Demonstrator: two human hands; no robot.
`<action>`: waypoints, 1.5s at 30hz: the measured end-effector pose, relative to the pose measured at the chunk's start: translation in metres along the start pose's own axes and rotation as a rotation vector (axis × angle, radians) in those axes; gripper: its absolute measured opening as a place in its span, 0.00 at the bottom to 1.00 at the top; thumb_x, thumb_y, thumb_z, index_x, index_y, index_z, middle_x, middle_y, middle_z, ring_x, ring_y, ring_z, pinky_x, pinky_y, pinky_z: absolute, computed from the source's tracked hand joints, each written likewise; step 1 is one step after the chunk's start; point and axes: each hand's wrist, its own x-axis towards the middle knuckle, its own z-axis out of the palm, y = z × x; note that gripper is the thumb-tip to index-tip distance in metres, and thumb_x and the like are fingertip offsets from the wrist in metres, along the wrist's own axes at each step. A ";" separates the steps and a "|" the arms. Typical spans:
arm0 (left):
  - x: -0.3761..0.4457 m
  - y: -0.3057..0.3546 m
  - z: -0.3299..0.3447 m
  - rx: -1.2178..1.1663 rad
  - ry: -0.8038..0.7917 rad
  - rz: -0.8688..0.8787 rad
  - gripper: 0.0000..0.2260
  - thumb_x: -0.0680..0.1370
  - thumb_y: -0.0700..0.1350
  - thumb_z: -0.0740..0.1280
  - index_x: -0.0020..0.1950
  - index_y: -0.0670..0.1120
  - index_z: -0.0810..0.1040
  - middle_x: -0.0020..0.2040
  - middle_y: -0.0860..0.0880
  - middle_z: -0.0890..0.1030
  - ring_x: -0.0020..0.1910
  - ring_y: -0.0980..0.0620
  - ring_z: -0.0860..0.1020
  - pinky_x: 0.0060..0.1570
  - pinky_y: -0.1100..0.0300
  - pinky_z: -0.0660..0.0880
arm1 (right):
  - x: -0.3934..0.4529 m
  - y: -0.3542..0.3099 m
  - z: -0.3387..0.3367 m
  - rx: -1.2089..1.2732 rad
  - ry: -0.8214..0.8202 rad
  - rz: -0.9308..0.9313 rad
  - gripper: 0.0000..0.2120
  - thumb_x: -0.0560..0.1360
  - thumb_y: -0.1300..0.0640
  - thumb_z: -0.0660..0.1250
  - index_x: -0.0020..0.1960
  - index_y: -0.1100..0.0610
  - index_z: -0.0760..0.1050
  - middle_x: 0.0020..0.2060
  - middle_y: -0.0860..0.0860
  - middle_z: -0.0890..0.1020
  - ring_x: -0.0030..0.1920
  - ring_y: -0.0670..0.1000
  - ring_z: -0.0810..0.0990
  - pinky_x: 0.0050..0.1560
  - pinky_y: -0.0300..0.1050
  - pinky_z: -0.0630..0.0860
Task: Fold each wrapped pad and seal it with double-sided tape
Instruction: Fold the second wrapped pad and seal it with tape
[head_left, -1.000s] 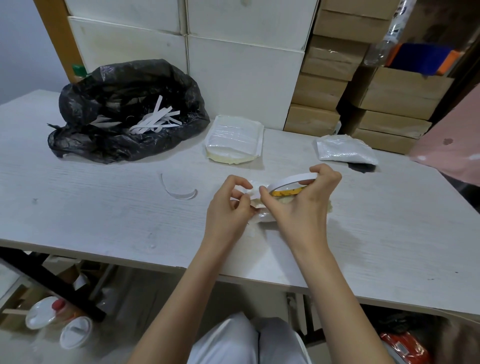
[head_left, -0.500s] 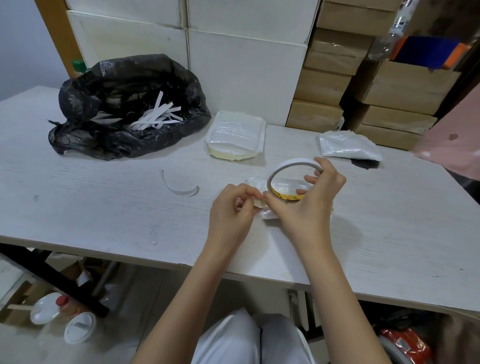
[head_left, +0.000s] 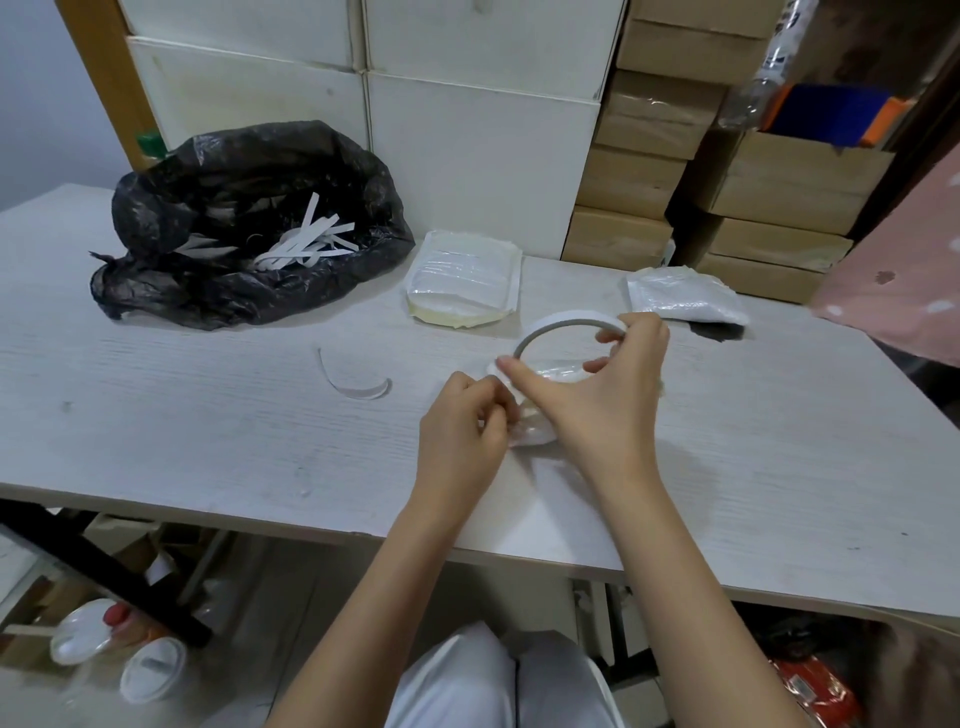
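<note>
Head view, centre of frame: right hand (head_left: 597, 395) grips the tape roll (head_left: 566, 332), fingers curled over its right rim and thumb stretched to its left edge, roll tilted just above the folded wrapped pad (head_left: 530, 431) on the desk (head_left: 208, 441); left hand (head_left: 462, 431) has fingers curled, pinching at the pad's left end where the tape's free end seems to be, exact contact hidden. Judged step: pulling off a strip to seal this fold; next move calls for tearing the strip free and pressing it down, with unfolded pad stack (head_left: 462, 283) waiting upper centre, sealed-looking pad (head_left: 680, 299) upper right, black bag (head_left: 249, 228) of liner strips upper left.
</note>
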 end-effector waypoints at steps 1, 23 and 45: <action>0.000 -0.001 0.000 -0.011 0.000 0.001 0.18 0.73 0.34 0.60 0.32 0.57 0.68 0.37 0.50 0.72 0.35 0.51 0.75 0.38 0.55 0.74 | 0.003 0.000 -0.003 0.069 0.005 0.051 0.34 0.56 0.46 0.81 0.50 0.53 0.62 0.49 0.49 0.66 0.46 0.48 0.71 0.44 0.38 0.72; -0.001 -0.001 -0.002 -0.154 0.003 -0.010 0.20 0.75 0.32 0.60 0.44 0.57 0.83 0.40 0.45 0.74 0.41 0.48 0.78 0.48 0.48 0.79 | 0.016 0.029 -0.040 0.060 0.090 -0.081 0.32 0.60 0.58 0.79 0.50 0.55 0.58 0.52 0.49 0.62 0.50 0.52 0.71 0.50 0.39 0.74; 0.000 0.000 -0.003 -0.202 -0.023 -0.053 0.16 0.70 0.43 0.57 0.41 0.61 0.81 0.43 0.41 0.76 0.43 0.45 0.80 0.49 0.46 0.78 | 0.017 0.054 -0.047 -0.578 0.046 -0.395 0.23 0.57 0.56 0.76 0.45 0.61 0.69 0.41 0.59 0.71 0.40 0.58 0.69 0.34 0.48 0.66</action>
